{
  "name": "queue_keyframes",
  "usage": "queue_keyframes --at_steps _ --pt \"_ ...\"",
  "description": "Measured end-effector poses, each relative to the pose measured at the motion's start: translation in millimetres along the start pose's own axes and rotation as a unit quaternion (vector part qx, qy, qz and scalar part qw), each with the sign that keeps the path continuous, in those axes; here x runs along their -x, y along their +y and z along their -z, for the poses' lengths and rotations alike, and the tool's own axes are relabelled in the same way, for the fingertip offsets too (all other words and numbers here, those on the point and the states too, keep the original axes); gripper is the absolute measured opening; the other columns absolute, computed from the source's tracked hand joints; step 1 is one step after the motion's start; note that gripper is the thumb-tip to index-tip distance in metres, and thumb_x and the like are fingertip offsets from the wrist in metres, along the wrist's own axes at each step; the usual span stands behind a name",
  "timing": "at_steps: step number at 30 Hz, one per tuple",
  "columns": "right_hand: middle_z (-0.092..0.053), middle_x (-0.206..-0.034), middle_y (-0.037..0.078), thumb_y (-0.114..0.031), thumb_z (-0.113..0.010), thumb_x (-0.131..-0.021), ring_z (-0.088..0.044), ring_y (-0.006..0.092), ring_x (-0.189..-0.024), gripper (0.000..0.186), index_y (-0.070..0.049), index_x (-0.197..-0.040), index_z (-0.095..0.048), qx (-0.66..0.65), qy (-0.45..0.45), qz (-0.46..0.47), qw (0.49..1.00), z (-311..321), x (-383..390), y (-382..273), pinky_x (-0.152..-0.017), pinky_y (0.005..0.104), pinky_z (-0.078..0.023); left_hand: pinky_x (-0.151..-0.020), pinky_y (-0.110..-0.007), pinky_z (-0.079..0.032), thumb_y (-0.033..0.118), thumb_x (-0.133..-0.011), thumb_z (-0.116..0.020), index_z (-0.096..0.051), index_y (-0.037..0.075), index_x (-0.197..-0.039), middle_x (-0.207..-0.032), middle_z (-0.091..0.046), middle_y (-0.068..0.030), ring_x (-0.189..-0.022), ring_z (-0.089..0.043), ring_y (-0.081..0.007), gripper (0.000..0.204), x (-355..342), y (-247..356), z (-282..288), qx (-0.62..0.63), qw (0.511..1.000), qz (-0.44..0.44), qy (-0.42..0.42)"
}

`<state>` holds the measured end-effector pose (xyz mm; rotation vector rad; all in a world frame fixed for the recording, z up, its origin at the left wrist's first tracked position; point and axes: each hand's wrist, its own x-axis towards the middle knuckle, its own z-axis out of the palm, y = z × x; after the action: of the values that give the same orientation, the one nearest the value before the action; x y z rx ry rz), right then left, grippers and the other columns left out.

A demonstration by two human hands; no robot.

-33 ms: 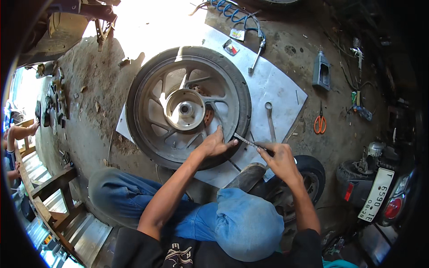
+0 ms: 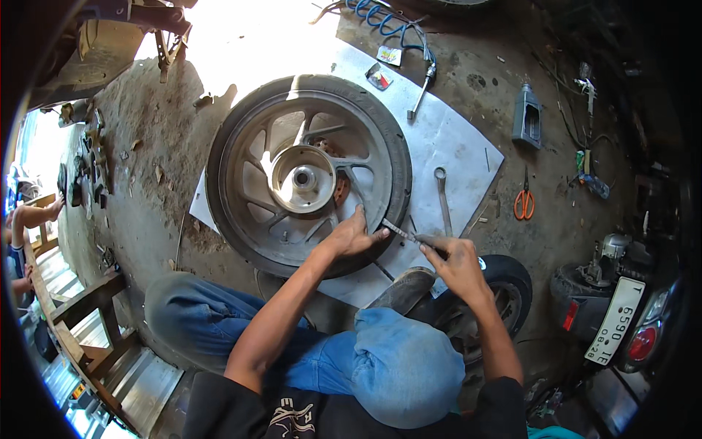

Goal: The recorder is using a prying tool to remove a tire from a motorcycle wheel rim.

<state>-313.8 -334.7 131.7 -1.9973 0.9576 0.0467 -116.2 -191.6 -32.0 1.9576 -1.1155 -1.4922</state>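
A motorcycle wheel [image 2: 303, 162] with a black tyre [image 2: 398, 157] lies flat on a white sheet [image 2: 461, 139]. My left hand [image 2: 349, 234] rests on its near right part, thumb spread from the fingers, pressing at the tyre and rim edge. In my right hand [image 2: 457, 260] is a slim metal tyre lever [image 2: 401, 230], gripped between thumb and fingers. The lever's far tip meets the tyre edge beside my left thumb. Whether the tip sits under the bead is too small to tell. A combination wrench [image 2: 443, 197] lies to the right of the wheel.
A smaller wheel [image 2: 512, 293] lies by my right forearm. Orange-handled scissors [image 2: 523, 203], a grey bottle [image 2: 526, 117] and a blue coiled hose [image 2: 380, 22] with a metal nozzle [image 2: 420, 95] are farther out. A wooden frame [image 2: 88, 322] stands left, with another person's limbs [image 2: 33, 217] beyond.
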Motion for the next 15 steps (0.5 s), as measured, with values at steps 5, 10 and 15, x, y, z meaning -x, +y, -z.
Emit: queue_keyframes --at_steps 5,10,15 --pt "-0.073 -0.092 0.025 -0.014 -0.073 -0.091 -0.074 0.0362 -0.082 0.024 0.0 -0.11 -0.077 -0.017 -0.052 -0.027 0.998 2.0 -6.4 20.2 -0.074 0.039 -0.056 -0.112 -0.047 -0.042 0.061 -0.09 -0.069 -0.02 -0.025 -0.147 -0.134 -0.053 -0.0446 -0.13 -0.055 -0.0499 0.114 7.4 27.5 3.3 0.036 0.997 0.047 -0.044" --pt "-0.073 -0.09 0.027 -0.013 -0.072 -0.092 -0.076 0.0354 -0.079 0.022 0.002 -0.107 -0.077 -0.017 -0.066 -0.073 0.995 3.6 -17.1 1.9 -0.072 0.0387 -0.057 -0.096 -0.054 -0.048 0.038 -0.089 -0.075 -0.036 -0.016 -0.134 -0.112 -0.062 -0.0427 -0.109 -0.063 -0.0553 0.08 14.4 38.9 -1.1 0.047 0.994 0.093 0.024" --pt "-0.071 -0.079 0.025 -0.008 -0.071 -0.087 -0.072 0.0403 -0.074 0.014 0.0 -0.097 -0.077 0.085 -0.036 -0.04 0.995 -4.5 -29.8 -44.4 -0.07 0.0456 -0.058 -0.085 -0.056 -0.051 0.033 -0.087 -0.076 -0.039 -0.013 -0.129 -0.095 -0.065 -0.0391 -0.095 -0.065 -0.0573 0.073 15.2 47.3 1.8 0.054 0.992 0.11 0.043"
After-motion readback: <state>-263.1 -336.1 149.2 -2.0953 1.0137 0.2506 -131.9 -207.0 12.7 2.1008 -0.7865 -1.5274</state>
